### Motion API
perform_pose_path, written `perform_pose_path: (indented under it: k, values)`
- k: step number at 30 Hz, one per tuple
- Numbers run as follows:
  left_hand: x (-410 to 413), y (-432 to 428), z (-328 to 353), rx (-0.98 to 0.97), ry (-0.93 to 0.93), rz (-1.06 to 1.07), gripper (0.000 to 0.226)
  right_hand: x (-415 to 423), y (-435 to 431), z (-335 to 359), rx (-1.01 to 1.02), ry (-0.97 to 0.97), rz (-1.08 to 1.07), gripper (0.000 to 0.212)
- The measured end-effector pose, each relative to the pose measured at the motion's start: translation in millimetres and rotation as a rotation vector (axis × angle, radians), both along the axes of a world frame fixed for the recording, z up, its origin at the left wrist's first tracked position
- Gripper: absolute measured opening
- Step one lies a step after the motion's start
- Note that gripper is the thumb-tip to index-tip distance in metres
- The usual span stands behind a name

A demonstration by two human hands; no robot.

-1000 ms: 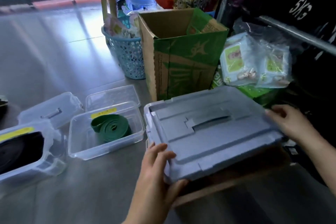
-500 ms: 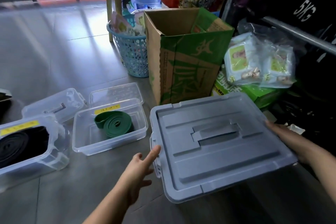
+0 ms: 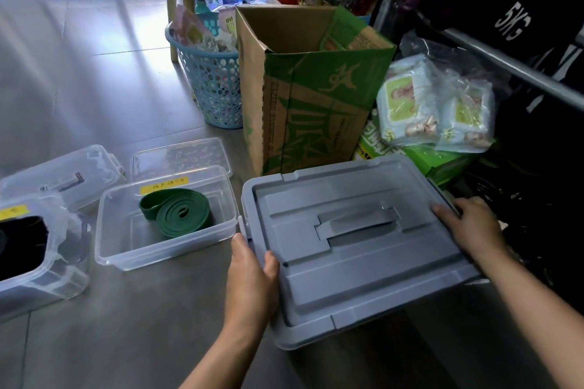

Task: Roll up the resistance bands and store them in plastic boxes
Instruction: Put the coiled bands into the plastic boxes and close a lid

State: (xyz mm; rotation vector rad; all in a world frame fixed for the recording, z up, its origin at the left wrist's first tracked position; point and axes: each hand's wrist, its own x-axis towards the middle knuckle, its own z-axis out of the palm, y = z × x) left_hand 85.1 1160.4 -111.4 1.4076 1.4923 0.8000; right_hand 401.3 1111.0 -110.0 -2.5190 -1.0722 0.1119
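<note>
resistance bands (image 3: 177,215), two; two hands (image 3: 251,278) on lid (image 3: 347,246)

Daylight is thrown in from the top left, and pale glare streaks are spread across the floor (image 3: 88,50). The right side is lit pretty poorly, and edges are bent and a bit smeared.

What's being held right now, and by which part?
The grey lidded box: left hand grips its left rim, thumb on top; right hand holds its right rim.

A green cardboard box (image 3: 316,95) stands beside a blue basket (image 3: 215,88).
</note>
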Motion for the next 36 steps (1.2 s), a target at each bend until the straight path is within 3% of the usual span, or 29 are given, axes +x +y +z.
perform_pose_path:
  k: [4, 8, 12, 15, 18, 21, 24, 28, 32, 36]
  values:
    - [10, -2, -3, 0.043, 0.145, 0.013, 0.030, -3, 3, -2, -0.073, -0.225, 0.018, 0.033]
    - [9, -3, 4, -0.018, 0.329, -0.064, 0.043, -6, 3, -2, -0.159, -0.299, -0.006, 0.038]
    - [-4, 5, 8, -0.012, 0.352, -0.153, 0.055, -17, 28, 8, -0.152, -0.299, 0.010, 0.038]
    - [-26, 30, 9, -0.018, 0.421, -0.197, 0.071, -54, 68, 14, 0.007, -0.212, 0.247, 0.044]
    - [-64, 80, 6, -0.045, 0.454, -0.228, 0.060, -102, 111, 30, 0.120, -0.118, 0.542, 0.056]
    - [-114, 131, 16, -0.097, 0.600, -0.230, 0.048, -142, 147, 44, 0.157, 0.012, 0.763, 0.034]
    - [-157, 163, 45, -0.141, 0.805, -0.206, 0.051, -171, 174, 49, 0.048, 0.122, 0.896, 0.030]
    - [-186, 171, 69, -0.195, 0.951, -0.256, 0.046, -204, 207, 55, -0.242, 0.176, 0.917, 0.031]
    - [-192, 187, 47, -0.235, 0.929, -0.278, 0.044, -242, 258, 42, -0.408, 0.297, 0.828, 0.034]
    - [-197, 213, -22, -0.245, 0.755, -0.184, 0.046, -277, 305, -4, -0.522, 0.260, 0.654, 0.036]
